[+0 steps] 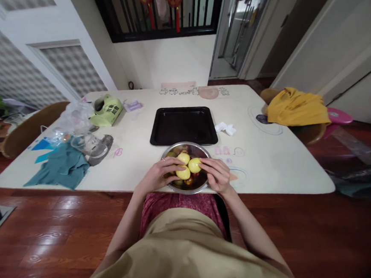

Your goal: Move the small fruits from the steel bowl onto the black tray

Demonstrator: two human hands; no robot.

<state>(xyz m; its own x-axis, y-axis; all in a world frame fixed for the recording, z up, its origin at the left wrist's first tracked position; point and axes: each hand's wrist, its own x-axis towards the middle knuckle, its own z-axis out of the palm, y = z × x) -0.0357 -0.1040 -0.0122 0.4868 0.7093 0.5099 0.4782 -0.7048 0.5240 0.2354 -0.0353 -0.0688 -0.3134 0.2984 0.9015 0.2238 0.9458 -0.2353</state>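
Observation:
Three smooth, shiny yellow balls, their exact kind unclear, sit close together at the top of a metal bowl (201, 187) at the table's front edge. My left hand (157, 173) curls over the bowl's left rim, its fingers closed on the front yellow ball (183, 173) and touching the back yellow ball (183, 157). From the other side, my right hand (218, 175) has its fingertips closed on the right-hand yellow ball (194, 165). Beneath them, darker reddish-brown shapes show inside the bowl, partly hidden.
A black baking tray (184, 126) lies just behind the bowl, with crumpled white tissue (226, 128) to its right. At the left are a teal cloth (61, 168), a clear container (91, 145), plastic bags (76, 117) and a green box (108, 110). Yellow cloth (295, 108) covers a chair at right.

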